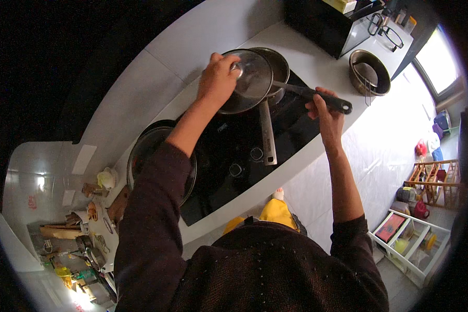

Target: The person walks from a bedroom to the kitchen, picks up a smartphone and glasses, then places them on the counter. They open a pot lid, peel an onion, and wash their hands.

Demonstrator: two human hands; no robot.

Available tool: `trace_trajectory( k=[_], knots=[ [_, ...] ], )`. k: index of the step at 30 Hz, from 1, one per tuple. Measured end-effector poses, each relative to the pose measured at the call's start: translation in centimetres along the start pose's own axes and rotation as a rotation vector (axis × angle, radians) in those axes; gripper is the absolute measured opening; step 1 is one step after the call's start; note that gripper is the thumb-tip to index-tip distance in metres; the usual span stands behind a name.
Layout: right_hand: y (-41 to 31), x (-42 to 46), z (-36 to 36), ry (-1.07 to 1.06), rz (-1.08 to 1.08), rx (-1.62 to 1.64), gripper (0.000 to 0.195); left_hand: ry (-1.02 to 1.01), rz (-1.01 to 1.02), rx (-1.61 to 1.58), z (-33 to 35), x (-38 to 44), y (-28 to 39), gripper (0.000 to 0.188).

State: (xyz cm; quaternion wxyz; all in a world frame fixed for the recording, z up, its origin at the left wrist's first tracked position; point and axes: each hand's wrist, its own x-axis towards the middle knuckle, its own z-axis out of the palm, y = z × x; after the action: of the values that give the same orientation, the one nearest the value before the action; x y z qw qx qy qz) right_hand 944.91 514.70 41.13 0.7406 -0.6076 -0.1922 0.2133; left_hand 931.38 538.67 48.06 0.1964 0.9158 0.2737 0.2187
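Observation:
My left hand [221,80] grips the knob of a round glass lid [255,78], which is held tilted over the left part of a saucepan [284,64]. The saucepan stands on the far right of a black glass cooktop [226,156], its metal handle [268,134] pointing towards me. In my right hand [327,109] is the black handle of a cooking utensil [302,90]. Its shaft runs left into the saucepan, where its working end is hidden by the lid. A wide lidded pan [148,152] sits on the cooktop's left side, partly behind my left forearm.
A black countertop oven [316,29] stands at the back right. Near it, on the white counter, is a round metal pot [370,74] with a wire handle. Chopping boards, a cabbage [107,178] and a sink [93,253] are at the left. A white rack [411,245] stands right.

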Motion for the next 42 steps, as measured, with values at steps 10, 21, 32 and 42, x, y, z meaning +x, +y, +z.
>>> trace_trajectory(
  k=[10, 21, 32, 42],
  knots=[
    [1.7, -0.7, 0.1, 0.029, 0.016, 0.053, 0.028, -0.032, -0.011, 0.062, 7.7, 6.0, -0.4, 0.026],
    [4.2, -0.7, 0.9, -0.029, 0.076, 0.152, 0.043, -0.075, -0.001, 0.05, 8.3, 6.2, -1.3, 0.031],
    [9.9, -5.8, -1.1, -0.194, 0.276, 0.059, 0.042, 0.188, 0.161, -0.057, 2.0, -1.9, 6.7, 0.051],
    [15.0, -16.9, -0.4, -0.492, 0.578, -0.05, 0.025, 0.187, 0.019, -0.088, -14.4, -20.8, 6.7, 0.039]
  ],
)
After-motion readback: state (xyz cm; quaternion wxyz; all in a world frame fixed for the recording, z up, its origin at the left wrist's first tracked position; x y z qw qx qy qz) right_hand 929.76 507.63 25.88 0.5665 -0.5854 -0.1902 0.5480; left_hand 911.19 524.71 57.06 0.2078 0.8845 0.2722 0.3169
